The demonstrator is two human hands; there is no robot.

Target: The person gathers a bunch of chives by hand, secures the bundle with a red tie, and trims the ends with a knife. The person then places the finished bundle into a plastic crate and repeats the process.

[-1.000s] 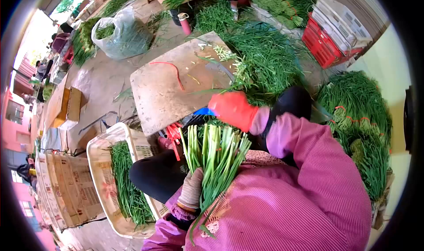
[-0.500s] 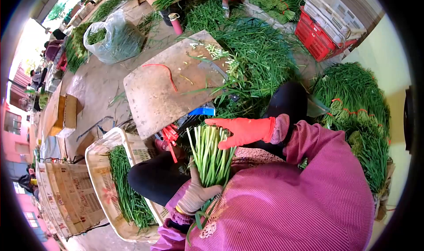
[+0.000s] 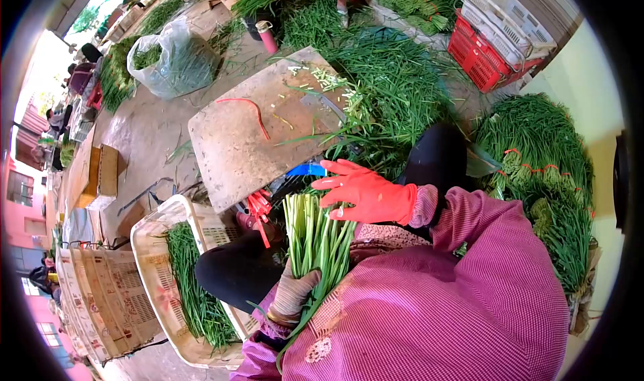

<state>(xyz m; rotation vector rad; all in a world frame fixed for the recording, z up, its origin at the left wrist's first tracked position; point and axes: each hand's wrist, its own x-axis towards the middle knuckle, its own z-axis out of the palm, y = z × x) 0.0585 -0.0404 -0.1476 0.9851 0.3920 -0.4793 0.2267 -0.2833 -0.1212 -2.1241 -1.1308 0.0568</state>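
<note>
My left hand (image 3: 295, 294), in a grey-white glove, is wrapped round the lower part of a bunch of garlic chives (image 3: 315, 237). Pale stalk ends point up and away from me, while long green leaves trail down over my lap. At the upper right of the bunch is my right hand (image 3: 369, 196) in a red rubber glove. Its fingers are spread, with the fingertips right by the stalk ends. Beyond lies a worn board (image 3: 241, 146) carrying a red tie (image 3: 251, 106), a flat blade (image 3: 325, 106) and trimmed stalk pieces. Several red ties (image 3: 258, 210) hang at its near edge.
On the left stands a cream crate (image 3: 151, 260) with chives inside. Loose chives (image 3: 402, 79) heap beyond the board, and tied bundles (image 3: 537, 146) are piled at right. Farther off are a plastic bag (image 3: 178, 59), a pink bottle (image 3: 267, 37) and a red crate (image 3: 476, 52).
My right hand's fingers have spread apart and lifted slightly at the bunch. My left hand has turned and now wraps the stalks with its back more toward me; the stalk ends sit a little lower.
</note>
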